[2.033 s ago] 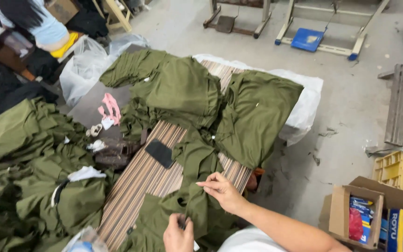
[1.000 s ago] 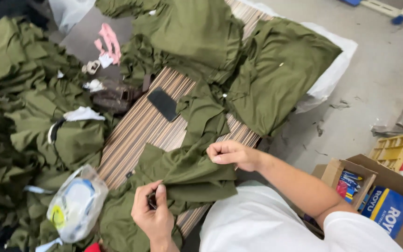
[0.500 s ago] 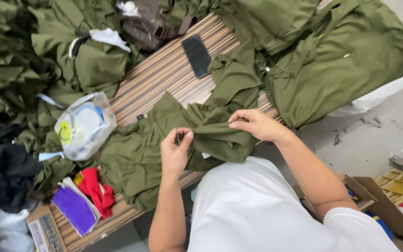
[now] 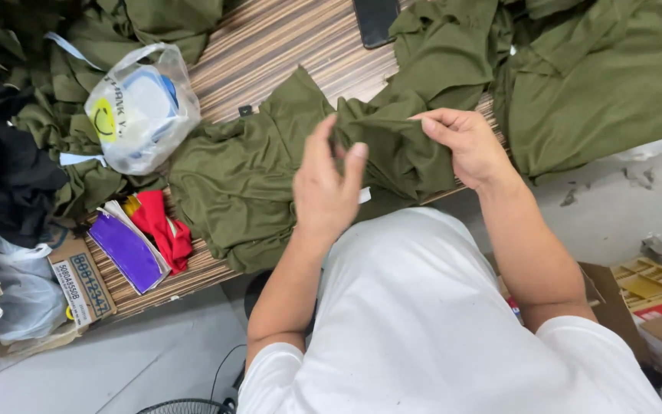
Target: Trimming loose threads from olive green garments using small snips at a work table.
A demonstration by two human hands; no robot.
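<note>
An olive-green garment (image 4: 262, 169) lies crumpled across the striped wooden table (image 4: 270, 46) right in front of me. My left hand (image 4: 325, 184) pinches a fold of its cloth between thumb and fingers near the middle. My right hand (image 4: 465, 146) grips the same garment's bunched edge a little to the right. A small white tag shows just below my left hand. More olive garments (image 4: 607, 77) are piled at the upper right and upper left.
A clear plastic bag (image 4: 141, 107) with a yellow smiley sits on the table's left. A black phone (image 4: 375, 19) lies at the top. Red cloth (image 4: 161, 222), a purple packet (image 4: 126, 249), black clothing (image 4: 5, 176) and cardboard boxes (image 4: 645, 291) surround me.
The view has swung down and closer over my lap. Both hands have drawn the olive garment toward me and bunched it between them.
</note>
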